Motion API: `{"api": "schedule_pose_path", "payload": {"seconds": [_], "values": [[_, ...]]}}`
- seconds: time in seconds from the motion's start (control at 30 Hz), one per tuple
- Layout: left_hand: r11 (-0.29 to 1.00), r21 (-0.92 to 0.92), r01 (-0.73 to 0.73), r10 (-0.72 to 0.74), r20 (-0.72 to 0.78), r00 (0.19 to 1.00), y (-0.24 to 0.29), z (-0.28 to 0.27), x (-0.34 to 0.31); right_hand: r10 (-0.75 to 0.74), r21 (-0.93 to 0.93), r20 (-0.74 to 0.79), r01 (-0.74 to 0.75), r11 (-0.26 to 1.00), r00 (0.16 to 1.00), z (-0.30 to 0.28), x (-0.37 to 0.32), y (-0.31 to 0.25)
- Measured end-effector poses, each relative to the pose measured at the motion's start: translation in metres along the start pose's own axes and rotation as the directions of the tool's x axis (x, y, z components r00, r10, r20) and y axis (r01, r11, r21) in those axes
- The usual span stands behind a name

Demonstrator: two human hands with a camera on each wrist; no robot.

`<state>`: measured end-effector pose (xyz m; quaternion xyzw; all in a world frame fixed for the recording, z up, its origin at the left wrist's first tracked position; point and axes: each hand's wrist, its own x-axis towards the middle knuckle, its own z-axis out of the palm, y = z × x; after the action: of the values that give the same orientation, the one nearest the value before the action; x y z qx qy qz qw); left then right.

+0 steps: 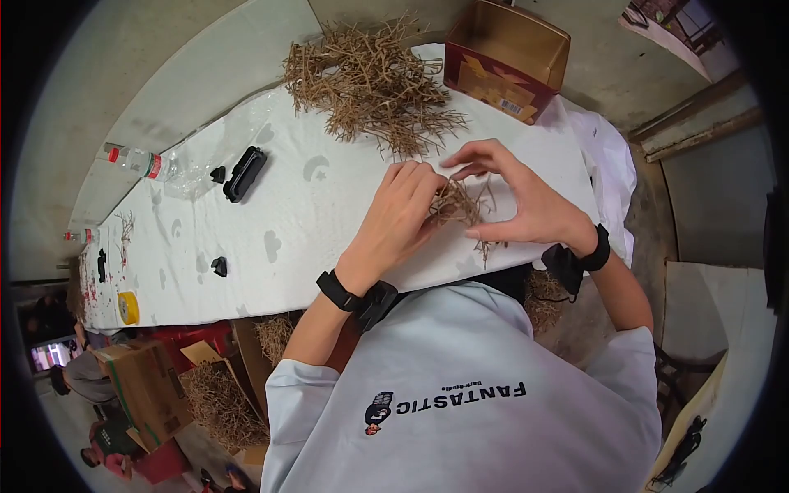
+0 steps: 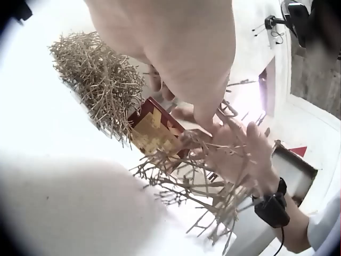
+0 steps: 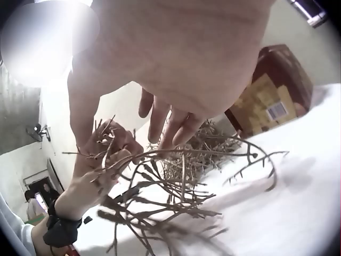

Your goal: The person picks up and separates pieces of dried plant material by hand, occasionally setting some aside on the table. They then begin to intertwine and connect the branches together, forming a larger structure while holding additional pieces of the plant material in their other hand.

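Observation:
My left hand [image 1: 397,207] grips a small bunch of dry brown twigs [image 1: 454,204] close above the white tablecloth. The right hand [image 1: 530,201] is at the other side of the bunch, thumb and fingers spread well apart around it. In the right wrist view the thin forked twigs [image 3: 184,184] fan out below the right palm, with the left hand [image 3: 106,152] behind them. From the left wrist, more twig ends [image 2: 192,186] show in front of the right hand [image 2: 232,154]. Beyond both hands lies a large tangled pile of twigs [image 1: 366,82].
An open dark-red and gold box [image 1: 509,74] stands at the back right. Leftward on the cloth [image 1: 312,230] are a black case [image 1: 244,174], small black pieces, plastic bottles [image 1: 136,162] and yellow tape [image 1: 128,307]. Cartons [image 1: 148,390] with twigs and other people are lower left.

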<state>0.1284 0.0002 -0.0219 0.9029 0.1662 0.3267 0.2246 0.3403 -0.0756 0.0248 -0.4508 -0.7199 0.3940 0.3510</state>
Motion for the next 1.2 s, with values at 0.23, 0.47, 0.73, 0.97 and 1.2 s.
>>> {"api": "schedule_pose_path", "payload": {"seconds": [0.23, 0.47, 0.73, 0.97, 1.2], "values": [[0.977, -0.157, 0.145, -0.145, 0.009, 0.989, -0.003, -0.002, -0.016, 0.166, -0.013, 0.246, -0.168, 0.986, 0.955, 0.000, -0.001, 0.020], [0.952, -0.113, 0.283, -0.264, 0.162, 0.951, 0.000, -0.009, -0.021, 0.390, 0.027, 0.208, -0.404, 0.914, 0.897, 0.018, -0.003, 0.014], [0.986, 0.036, 0.161, -0.165, 0.152, 0.974, 0.032, -0.074, 0.004, 0.196, 0.086, 0.120, -0.207, 0.975, 0.973, 0.019, -0.009, 0.021], [0.972, -0.127, 0.196, -0.128, 0.411, 0.903, 0.030, -0.045, 0.017, 0.184, -0.110, 0.243, -0.162, 0.981, 0.952, 0.019, 0.004, 0.001], [0.669, -0.445, 0.595, -0.168, 0.690, 0.704, -0.003, -0.029, -0.001, 0.196, -0.078, 0.181, -0.185, 0.980, 0.964, 0.016, -0.003, -0.009]]}}
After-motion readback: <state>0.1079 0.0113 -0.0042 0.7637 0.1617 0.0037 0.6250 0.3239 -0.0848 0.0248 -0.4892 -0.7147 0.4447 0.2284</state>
